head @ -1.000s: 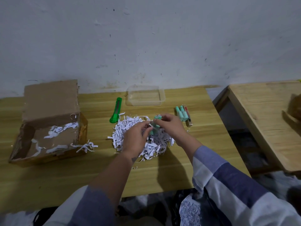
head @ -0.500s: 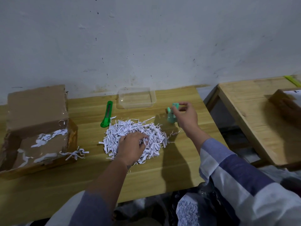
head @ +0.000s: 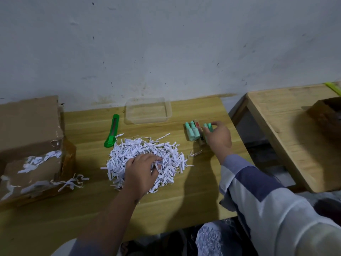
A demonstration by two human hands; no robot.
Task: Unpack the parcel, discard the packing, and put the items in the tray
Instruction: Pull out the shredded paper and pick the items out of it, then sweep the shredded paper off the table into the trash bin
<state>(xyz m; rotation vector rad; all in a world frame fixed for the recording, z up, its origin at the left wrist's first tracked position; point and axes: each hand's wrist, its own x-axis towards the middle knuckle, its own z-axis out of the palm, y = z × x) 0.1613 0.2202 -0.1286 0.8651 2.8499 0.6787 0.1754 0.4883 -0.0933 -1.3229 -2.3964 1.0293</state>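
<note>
A heap of white shredded paper (head: 147,156) lies in the middle of the wooden table (head: 184,206). My left hand (head: 142,172) rests on the heap with its fingers dug into the strips. My right hand (head: 217,137) holds a mint-green item (head: 208,128) at the table's right side, touching a small group of mint-green items (head: 191,132) and a dark stick lying there. A clear plastic tray (head: 148,110) stands at the back by the wall with nothing in it. The opened cardboard parcel (head: 31,143) lies on its side at the left, with paper strips stuck inside.
A green utility knife (head: 112,131) lies between the parcel and the tray. A second wooden table (head: 291,130) stands to the right across a gap, with a brown box (head: 326,117) on it. A bag with shredded paper (head: 208,239) sits below the table's front edge.
My right hand has carried the mint-green item from the paper heap to the group of items at the right. My left hand stayed on the heap, fingers now deeper in the strips.
</note>
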